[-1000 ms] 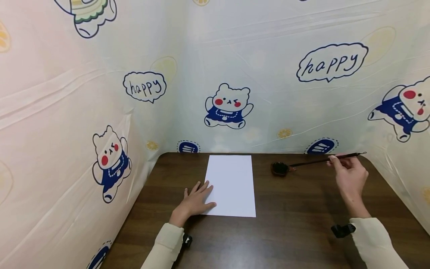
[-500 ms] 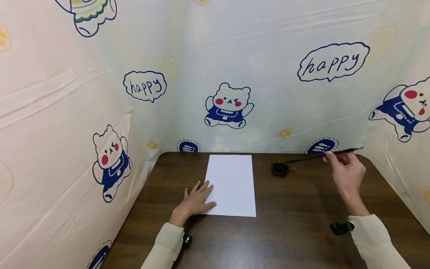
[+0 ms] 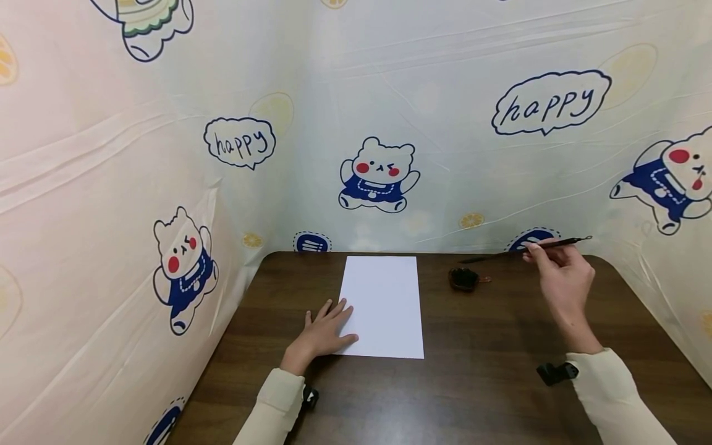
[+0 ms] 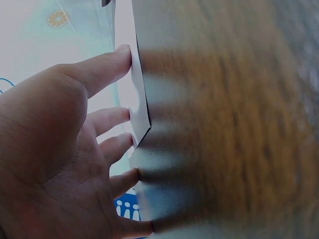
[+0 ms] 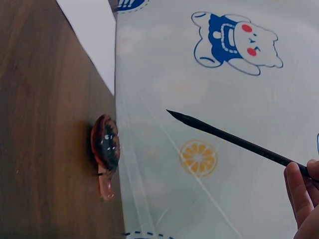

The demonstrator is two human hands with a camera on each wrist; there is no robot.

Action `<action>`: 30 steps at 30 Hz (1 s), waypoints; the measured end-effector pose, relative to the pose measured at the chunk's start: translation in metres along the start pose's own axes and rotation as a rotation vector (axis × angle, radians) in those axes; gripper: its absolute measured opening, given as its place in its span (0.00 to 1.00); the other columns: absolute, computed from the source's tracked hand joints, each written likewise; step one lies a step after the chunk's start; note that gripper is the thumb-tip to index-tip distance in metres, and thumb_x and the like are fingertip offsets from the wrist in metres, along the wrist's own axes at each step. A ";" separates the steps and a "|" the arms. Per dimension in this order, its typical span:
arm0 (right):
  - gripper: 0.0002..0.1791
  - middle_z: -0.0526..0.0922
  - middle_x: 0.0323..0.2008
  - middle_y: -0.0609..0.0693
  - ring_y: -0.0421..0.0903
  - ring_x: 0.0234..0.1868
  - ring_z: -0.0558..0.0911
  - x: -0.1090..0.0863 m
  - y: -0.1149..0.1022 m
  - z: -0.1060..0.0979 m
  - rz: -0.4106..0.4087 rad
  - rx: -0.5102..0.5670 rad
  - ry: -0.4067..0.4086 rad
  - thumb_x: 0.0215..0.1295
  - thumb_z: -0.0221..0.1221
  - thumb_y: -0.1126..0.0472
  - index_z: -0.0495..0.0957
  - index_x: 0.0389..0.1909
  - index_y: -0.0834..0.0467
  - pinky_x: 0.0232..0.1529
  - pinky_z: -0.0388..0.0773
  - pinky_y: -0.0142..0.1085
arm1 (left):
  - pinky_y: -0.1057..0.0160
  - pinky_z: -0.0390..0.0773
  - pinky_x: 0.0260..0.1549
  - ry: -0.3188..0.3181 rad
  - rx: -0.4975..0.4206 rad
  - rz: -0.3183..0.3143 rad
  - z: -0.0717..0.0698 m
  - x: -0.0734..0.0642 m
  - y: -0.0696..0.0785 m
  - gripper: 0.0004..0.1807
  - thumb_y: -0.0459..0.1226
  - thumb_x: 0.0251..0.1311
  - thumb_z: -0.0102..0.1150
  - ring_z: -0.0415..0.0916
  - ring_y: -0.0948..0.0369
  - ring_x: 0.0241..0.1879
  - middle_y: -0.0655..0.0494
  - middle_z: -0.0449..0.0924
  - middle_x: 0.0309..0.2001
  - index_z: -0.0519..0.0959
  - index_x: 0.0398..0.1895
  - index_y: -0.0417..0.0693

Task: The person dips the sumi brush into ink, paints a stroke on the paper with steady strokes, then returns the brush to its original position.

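Observation:
A blank white sheet of paper (image 3: 384,303) lies on the dark wooden table. My left hand (image 3: 322,334) rests at its lower left edge with fingers spread; in the left wrist view the thumb and two fingertips press the paper (image 4: 130,94), the other fingertips touch the wood. My right hand (image 3: 564,278) pinches a dark ink brush (image 3: 547,246) by its shaft, held raised and slanted, the black pointed tip to the left. Below that tip sits a small brown ink dish (image 3: 463,279) with black ink and a short reddish handle, also in the right wrist view as an ink dish (image 5: 105,144).
A patterned cloth (image 3: 473,154) with bears and "happy" bubbles stands as walls behind and beside the table (image 3: 473,395). The paper's top reaches the table's back edge. Each wrist bears a small black camera (image 3: 556,372).
My right hand has lifted the brush out of the ink dish, moving it up and left. The left hand and the paper have stayed in place.

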State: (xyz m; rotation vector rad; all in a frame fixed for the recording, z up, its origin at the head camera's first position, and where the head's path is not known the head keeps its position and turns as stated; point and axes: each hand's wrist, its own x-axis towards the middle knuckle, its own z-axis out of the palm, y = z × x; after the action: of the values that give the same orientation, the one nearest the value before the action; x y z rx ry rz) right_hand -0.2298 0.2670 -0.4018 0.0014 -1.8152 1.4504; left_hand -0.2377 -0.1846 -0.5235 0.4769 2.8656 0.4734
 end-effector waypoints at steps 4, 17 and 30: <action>0.13 0.87 0.31 0.43 0.32 0.29 0.86 -0.001 -0.003 0.007 -0.022 -0.018 -0.010 0.61 0.65 0.65 0.80 0.41 0.72 0.33 0.81 0.23 | 0.23 0.38 0.65 -0.004 -0.014 -0.003 -0.001 -0.001 0.000 0.41 0.60 0.63 0.54 0.40 0.44 0.78 0.54 0.49 0.79 0.58 0.76 0.58; 0.11 0.87 0.32 0.59 0.38 0.28 0.87 -0.004 -0.024 0.026 -0.080 0.065 -0.053 0.61 0.64 0.70 0.79 0.40 0.74 0.33 0.82 0.26 | 0.22 0.38 0.64 -0.011 -0.005 -0.004 -0.002 0.001 0.000 0.41 0.60 0.63 0.55 0.40 0.43 0.78 0.54 0.49 0.79 0.58 0.76 0.57; 0.10 0.85 0.33 0.71 0.37 0.29 0.87 -0.006 -0.033 0.045 -0.123 0.064 -0.087 0.62 0.64 0.69 0.79 0.39 0.73 0.34 0.82 0.26 | 0.24 0.37 0.65 -0.033 -0.015 -0.007 -0.003 0.000 0.000 0.41 0.60 0.64 0.54 0.38 0.44 0.79 0.55 0.47 0.79 0.57 0.77 0.59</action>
State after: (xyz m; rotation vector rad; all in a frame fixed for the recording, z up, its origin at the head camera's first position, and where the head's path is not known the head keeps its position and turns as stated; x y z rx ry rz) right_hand -0.2359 0.2159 -0.3795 0.2081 -1.8044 1.4397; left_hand -0.2384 -0.1859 -0.5204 0.4676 2.8297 0.4809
